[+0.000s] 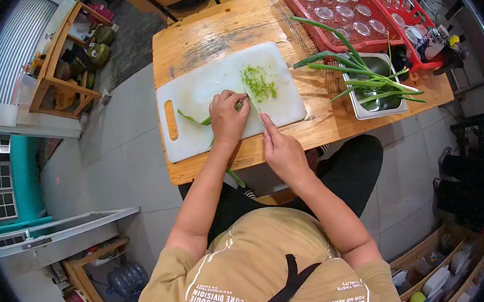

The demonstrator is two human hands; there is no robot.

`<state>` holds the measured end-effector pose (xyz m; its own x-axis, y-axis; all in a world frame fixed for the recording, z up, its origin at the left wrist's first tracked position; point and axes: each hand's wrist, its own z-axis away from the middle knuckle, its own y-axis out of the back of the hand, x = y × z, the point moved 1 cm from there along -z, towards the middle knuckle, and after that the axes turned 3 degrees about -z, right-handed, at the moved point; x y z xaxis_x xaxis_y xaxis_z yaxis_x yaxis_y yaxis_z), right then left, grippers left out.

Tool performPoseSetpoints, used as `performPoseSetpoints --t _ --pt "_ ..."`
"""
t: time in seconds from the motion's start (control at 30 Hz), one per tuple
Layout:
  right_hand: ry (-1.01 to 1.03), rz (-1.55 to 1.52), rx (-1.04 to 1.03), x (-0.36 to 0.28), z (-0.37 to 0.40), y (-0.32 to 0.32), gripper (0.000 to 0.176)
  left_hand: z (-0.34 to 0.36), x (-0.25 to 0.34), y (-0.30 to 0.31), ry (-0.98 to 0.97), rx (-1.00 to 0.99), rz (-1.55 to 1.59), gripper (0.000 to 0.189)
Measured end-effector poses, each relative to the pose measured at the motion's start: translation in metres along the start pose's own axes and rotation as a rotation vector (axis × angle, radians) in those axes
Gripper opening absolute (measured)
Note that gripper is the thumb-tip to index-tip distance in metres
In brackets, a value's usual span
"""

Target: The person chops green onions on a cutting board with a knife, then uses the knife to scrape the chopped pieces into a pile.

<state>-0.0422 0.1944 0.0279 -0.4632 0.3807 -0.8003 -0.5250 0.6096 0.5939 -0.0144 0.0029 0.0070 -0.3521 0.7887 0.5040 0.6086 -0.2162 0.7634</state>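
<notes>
The light wooden table (336, 122) stands on a floor of grey tiles (120, 163). A white plastic cutting board with an orange handle slot (202, 84) lies on the table at an angle. The left hand (227, 117) is bent over the long green onion stalks (194, 119) and presses them onto the board, with the fingers closed on them. The loose ends of the stalks go out to the left and over the near edge of the board. The right hand (281, 150) is closed around the handle of a thin knife (254, 103), and the blade lies just beside the left fingertips. Beyond the blade there is a small pile of chopped green onion (258, 83). To the right, a rectangular metal tray (384, 109) holds whole green onions (369, 79). Red plastic crates (326, 40) with clear glass jars (346, 13) stand at the far edge of the table. A wooden shelf (53, 71) stands by the wall on the left.
</notes>
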Motion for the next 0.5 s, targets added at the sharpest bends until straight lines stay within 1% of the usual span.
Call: performPoseSetpoints --t 0.07,0.17,0.27,0.33,0.47,0.5 --pt "0.012 0.036 0.004 0.000 0.001 -0.001 0.049 -0.001 0.001 0.001 0.014 -0.006 0.001 0.015" --pt "-0.026 0.076 -0.021 0.004 0.000 -0.004 0.050 -0.002 0.000 0.000 0.014 -0.012 -0.014 0.014" --pt "0.021 0.058 0.011 0.003 -0.007 -0.005 0.052 -0.003 -0.001 -0.001 0.010 -0.004 -0.010 0.013" --pt "-0.016 0.109 -0.039 -0.002 0.003 -0.001 0.053 -0.004 -0.003 -0.002 0.006 0.001 0.004 0.013" --pt "-0.065 0.116 -0.092 -0.008 0.023 0.016 0.052 -0.003 0.000 0.001 -0.001 0.000 -0.001 0.012" --pt "-0.059 0.035 -0.075 -0.009 0.023 0.021 0.051 -0.003 0.000 0.000 -0.006 -0.002 0.002 0.012"
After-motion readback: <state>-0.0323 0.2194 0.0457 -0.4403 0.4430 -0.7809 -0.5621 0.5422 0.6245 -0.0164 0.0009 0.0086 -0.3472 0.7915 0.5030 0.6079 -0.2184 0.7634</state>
